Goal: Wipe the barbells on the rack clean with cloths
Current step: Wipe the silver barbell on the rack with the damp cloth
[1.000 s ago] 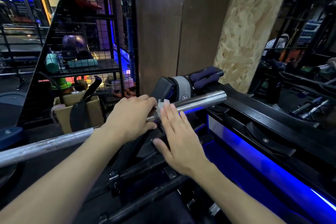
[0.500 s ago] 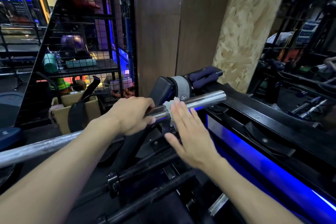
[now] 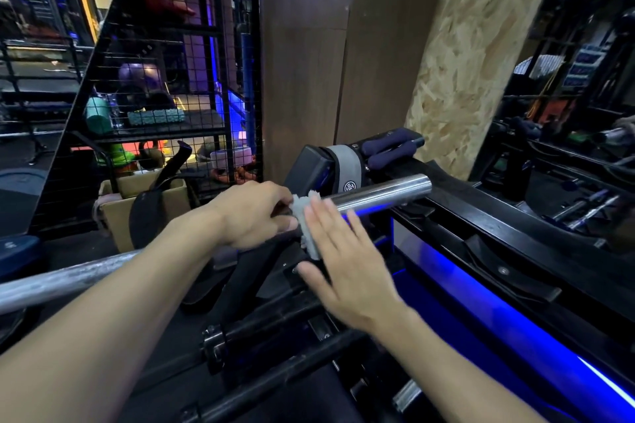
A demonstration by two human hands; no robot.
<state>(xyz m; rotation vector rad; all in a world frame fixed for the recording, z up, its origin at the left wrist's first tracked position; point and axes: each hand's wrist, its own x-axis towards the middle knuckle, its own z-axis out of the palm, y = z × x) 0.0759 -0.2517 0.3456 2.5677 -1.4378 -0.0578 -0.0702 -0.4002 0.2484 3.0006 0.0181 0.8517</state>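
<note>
- Up front, the barbell (image 3: 378, 194) is a round steel bar running from the lower left edge up to the right; its right end is a smooth, mirror-bright sleeve, while the left stretch looks duller and scuffed.
- It lies across a black metal rack (image 3: 481, 230) of flat, angular rails, with a glowing blue strip along the rack's lower right side.
- The cloth (image 3: 304, 213) is a small, pale, fuzzy rag with ragged edges, draped over the bar where shaft meets sleeve, one corner hanging below the bar.
- The left hand (image 3: 254, 216) has its fingers curled over the bar just left of the cloth, gripping it; the fingertips are tucked out of sight.
- The right hand (image 3: 347, 264) lies flat with straight, spread fingers pressed on the cloth against the bar; motion blur softens the fingertips.
- Most of the cloth is hidden under that palm, so its full shape cannot be told.
- Behind the bar sits a black boxy pad (image 3: 309, 165) with a grey strap (image 3: 347, 166) bearing a round logo too small to read.
- Further back stand a rough chipboard pillar (image 3: 481, 45) and a wire-mesh shelf (image 3: 165, 79) holding dim, hard-to-identify items.
- A cardboard box (image 3: 120, 209) sits below the shelf, partly covered by a black strap.
</note>
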